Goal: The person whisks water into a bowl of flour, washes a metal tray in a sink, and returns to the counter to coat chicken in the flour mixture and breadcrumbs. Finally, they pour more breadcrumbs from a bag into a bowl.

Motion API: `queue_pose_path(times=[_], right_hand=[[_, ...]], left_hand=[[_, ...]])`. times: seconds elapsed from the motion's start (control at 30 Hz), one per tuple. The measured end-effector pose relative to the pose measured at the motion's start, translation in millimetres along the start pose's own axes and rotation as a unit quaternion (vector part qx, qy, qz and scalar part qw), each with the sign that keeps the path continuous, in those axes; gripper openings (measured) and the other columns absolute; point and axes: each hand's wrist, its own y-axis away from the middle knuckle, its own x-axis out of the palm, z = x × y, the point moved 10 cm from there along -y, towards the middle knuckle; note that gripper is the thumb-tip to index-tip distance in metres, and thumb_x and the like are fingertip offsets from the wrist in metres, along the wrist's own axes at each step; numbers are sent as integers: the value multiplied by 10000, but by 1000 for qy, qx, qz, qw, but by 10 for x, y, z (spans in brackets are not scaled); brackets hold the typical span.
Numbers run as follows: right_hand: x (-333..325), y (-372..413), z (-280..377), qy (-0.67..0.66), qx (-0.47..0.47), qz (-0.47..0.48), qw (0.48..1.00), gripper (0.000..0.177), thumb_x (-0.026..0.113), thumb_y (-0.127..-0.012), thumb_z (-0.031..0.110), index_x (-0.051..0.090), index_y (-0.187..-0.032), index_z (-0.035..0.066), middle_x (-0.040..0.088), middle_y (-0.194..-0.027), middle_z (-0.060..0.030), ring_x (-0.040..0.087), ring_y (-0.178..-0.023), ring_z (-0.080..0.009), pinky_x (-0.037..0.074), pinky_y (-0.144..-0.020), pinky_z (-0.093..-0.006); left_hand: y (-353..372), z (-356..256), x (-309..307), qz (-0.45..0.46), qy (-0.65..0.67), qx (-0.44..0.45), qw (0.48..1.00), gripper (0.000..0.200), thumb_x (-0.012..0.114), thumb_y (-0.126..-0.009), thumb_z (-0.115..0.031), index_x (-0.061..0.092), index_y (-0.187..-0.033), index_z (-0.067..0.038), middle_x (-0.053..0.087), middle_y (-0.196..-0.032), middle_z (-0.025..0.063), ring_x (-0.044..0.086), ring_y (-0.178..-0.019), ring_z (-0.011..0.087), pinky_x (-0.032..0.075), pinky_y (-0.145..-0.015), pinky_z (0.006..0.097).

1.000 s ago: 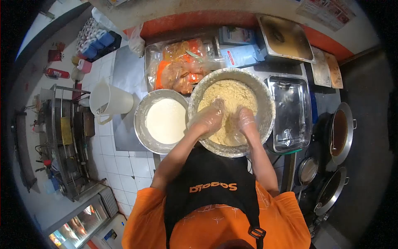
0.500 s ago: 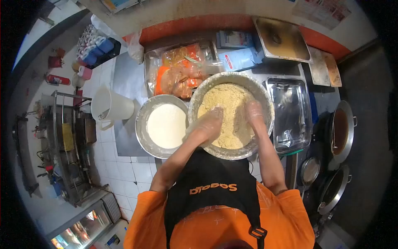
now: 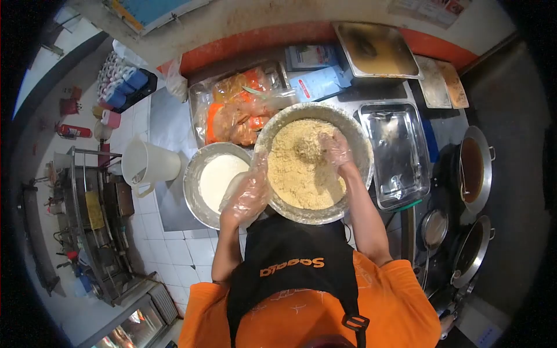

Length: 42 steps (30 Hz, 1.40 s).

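A large metal bowl (image 3: 360, 124) holds pale yellow, coarse crumbs (image 3: 293, 188). My right hand (image 3: 336, 152), in a clear plastic glove, is inside it with the fingers down in the crumbs beside a rough, heaped clump (image 3: 308, 149). The fingertips are hidden there. At the bowl's left rim, my left hand (image 3: 248, 194) is also gloved, its fingers along the wall, gripping the rim. Close on the left stands a smaller metal bowl (image 3: 194, 200) of smooth white liquid (image 3: 217, 180), partly behind my left hand.
Bagged orange food lies in a metal tray (image 3: 197, 95) behind the bowls. A white pitcher (image 3: 154, 164) stands left. To the right are a shiny rectangular tray (image 3: 394, 156) and wide pans of dark liquid (image 3: 476, 168). Blue packets (image 3: 322, 84) and a deep steel container (image 3: 377, 52) sit behind.
My left hand has come out of the crumbs to the left rim. My right hand has shifted toward the back of the bowl, and a clump now shows beside it. The view has turned slightly.
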Motion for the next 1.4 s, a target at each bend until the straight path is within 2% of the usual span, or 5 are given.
queue_pose_path(times=[0.63, 0.97, 1.07, 1.13, 1.4], right_hand=[[-2485, -453, 375, -257, -30, -167, 951, 251, 677, -974, 263, 665, -1151, 85, 688, -988, -35, 637, -760, -136, 533, -592, -265], [-2229, -890, 62, -317, 10, -138, 938, 303, 628, -1002, 315, 637, -1186, 75, 679, -1043, -43, 651, -876, -151, 565, -651, -300], [-2396, -968, -11, 28, 34, -208, 977, 321, 671, -978, 310, 661, -1176, 57, 689, -1052, -58, 662, -920, -161, 574, -677, -329], [-2298, -1081, -130, -195, 25, -183, 963, 276, 699, -955, 259, 690, -1143, 57, 705, -989, -44, 658, -871, -145, 564, -683, -323], [-2878, -1020, 355, 321, -133, -231, 909, 252, 658, -918, 237, 714, -1043, 26, 741, -891, -136, 710, -798, -201, 560, -707, -354]], left_hand=[[722, 251, -842, -124, 75, -243, 959, 667, 517, -930, 11, 283, -1554, -13, 562, -1370, 273, 579, -1256, 328, 401, -1066, 359], [547, -131, -977, -143, -10, -203, 969, 676, 562, -927, -48, 297, -1547, -2, 603, -1334, 260, 599, -1226, 335, 394, -1069, 371], [583, -181, -985, -138, -32, -214, 966, 679, 555, -916, -31, 302, -1546, -11, 593, -1320, 280, 590, -1233, 388, 424, -1038, 375], [636, -192, -991, -142, 5, -254, 957, 657, 562, -924, -51, 323, -1533, 9, 599, -1342, 251, 601, -1215, 332, 414, -1048, 369], [885, -160, -903, -181, -65, -196, 961, 646, 586, -926, -54, 337, -1519, 10, 690, -1104, 263, 702, -905, 372, 517, -807, 340]])
